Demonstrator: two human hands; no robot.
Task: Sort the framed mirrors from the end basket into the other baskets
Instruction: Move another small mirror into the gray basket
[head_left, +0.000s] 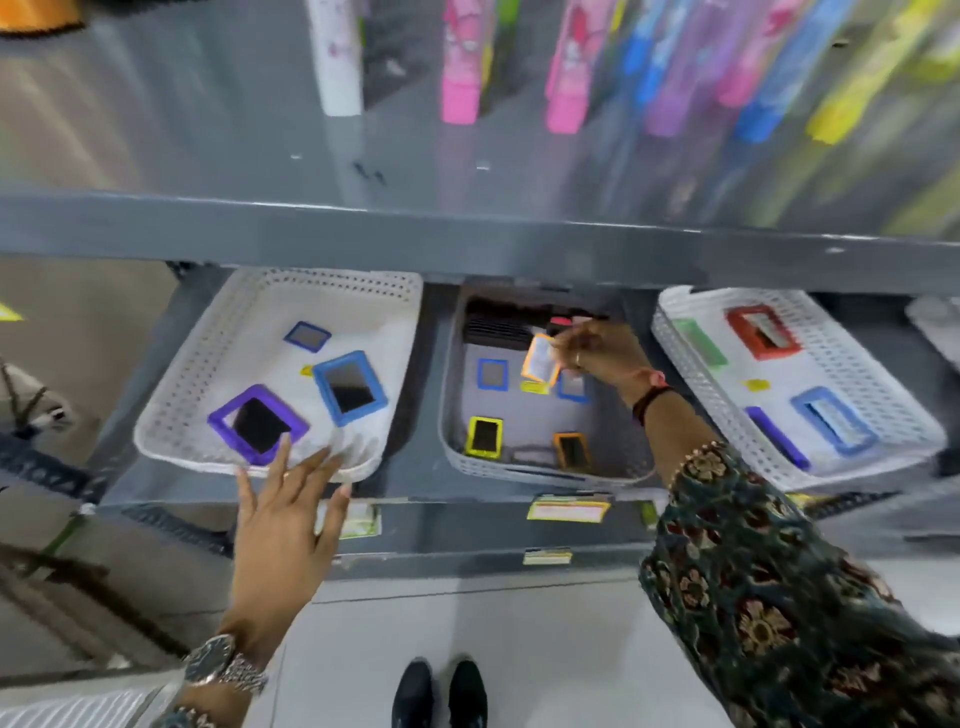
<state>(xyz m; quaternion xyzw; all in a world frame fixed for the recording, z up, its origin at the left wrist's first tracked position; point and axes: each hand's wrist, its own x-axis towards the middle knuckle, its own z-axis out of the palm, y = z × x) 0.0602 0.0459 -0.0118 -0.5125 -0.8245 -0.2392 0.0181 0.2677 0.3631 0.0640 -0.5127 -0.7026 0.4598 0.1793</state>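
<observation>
Three baskets sit on a grey shelf. The left white basket (208, 364) holds a purple-framed mirror (258, 424), a large blue-framed mirror (350, 387) and a small blue one (307, 336). My left hand (283, 514) is spread open at that basket's front rim, touching nothing clearly. The grey middle basket (613, 452) holds small blue, yellow (484, 437) and orange (571, 450) mirrors. Over its back half my right hand (597, 351) pinches an orange-framed mirror (540, 358), tilted. The right white basket (883, 395) holds red (762, 331), green, blue and purple mirrors.
An upper shelf board (467, 239) overhangs the baskets' back edges, with coloured packaged items hanging above it. Dark combs lie at the back of the middle basket. Price labels (569, 509) line the shelf front. My shoes show on the floor below.
</observation>
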